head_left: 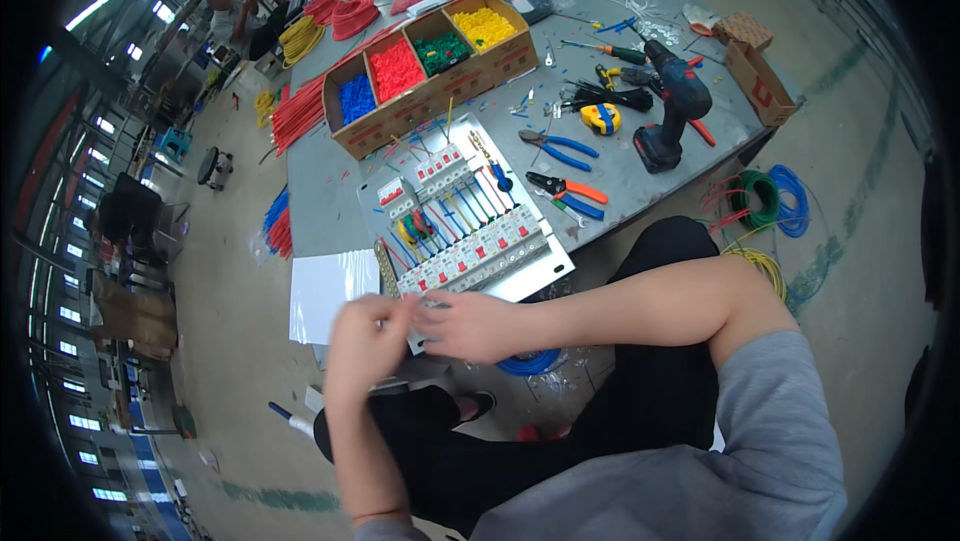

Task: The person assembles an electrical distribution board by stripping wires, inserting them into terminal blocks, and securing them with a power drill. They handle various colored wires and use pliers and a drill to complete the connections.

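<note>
Grey sleeve and dark trousers fill the near edge, and from there I see both forearms reach up to the near edge of the white panel point(535, 276). My left hand point(367, 336) has its fingers curled in, pinching something small at the fingertips; it is too blurred for me to tell what. My right hand point(470, 326) meets it fingertip to fingertip, fingers loosely bent, and I cannot tell what it grips either. Both hands sit just beside the near row of circuit breakers point(470, 256) on that panel. Further off, coloured wires point(470, 203) run between the breaker rows. To the right lie blue-handled pliers point(560, 149) and a cordless drill point(672, 106). At the far side stands a cardboard box point(430, 76) of sorted coloured pieces.
</note>
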Action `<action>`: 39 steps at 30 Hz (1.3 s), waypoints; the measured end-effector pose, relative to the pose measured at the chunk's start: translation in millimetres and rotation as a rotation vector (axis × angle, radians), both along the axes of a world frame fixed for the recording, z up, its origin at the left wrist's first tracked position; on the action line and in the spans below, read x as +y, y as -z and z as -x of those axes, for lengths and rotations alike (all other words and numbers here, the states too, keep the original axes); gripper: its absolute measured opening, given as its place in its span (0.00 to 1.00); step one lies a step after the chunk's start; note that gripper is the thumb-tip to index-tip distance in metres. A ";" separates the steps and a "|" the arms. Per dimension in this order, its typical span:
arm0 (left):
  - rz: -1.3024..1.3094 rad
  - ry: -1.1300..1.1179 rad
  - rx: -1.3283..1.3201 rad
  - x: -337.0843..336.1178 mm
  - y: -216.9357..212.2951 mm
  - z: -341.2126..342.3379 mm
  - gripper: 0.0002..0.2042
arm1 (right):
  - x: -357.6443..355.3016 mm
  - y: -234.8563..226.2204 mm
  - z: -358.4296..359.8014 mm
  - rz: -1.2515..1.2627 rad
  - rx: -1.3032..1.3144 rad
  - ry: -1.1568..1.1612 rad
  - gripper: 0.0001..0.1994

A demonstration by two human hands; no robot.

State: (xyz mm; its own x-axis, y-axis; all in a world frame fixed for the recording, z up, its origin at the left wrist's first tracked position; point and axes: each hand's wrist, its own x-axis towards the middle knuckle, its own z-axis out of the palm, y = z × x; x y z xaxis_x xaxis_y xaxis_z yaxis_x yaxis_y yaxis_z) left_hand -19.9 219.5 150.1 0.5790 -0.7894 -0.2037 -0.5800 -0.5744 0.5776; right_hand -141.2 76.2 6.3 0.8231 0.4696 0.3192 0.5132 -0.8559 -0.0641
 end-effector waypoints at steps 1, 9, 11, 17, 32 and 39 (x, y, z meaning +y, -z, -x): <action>0.061 0.054 -0.190 3.4 5.8 -21.7 0.14 | -12.0 -3.9 4.1 0.018 -0.042 0.093 0.28; 0.009 0.291 -0.257 -15.0 125.6 -53.2 0.43 | -101.2 -28.6 14.7 0.062 0.392 0.624 0.46; 0.042 0.272 -0.232 -25.9 127.1 -53.5 0.42 | -119.4 -29.3 15.5 0.023 0.505 0.621 0.46; 0.060 0.226 -0.284 -22.6 125.8 -41.6 0.41 | -130.7 -31.5 8.2 0.075 0.499 0.572 0.43; 0.321 0.006 -0.026 -15.2 142.4 5.7 0.31 | -167.4 -39.6 5.0 -0.009 0.457 0.572 0.36; 0.355 -0.180 -0.260 2.7 167.5 -41.5 0.16 | -136.4 -61.9 -19.1 0.018 0.612 0.721 0.28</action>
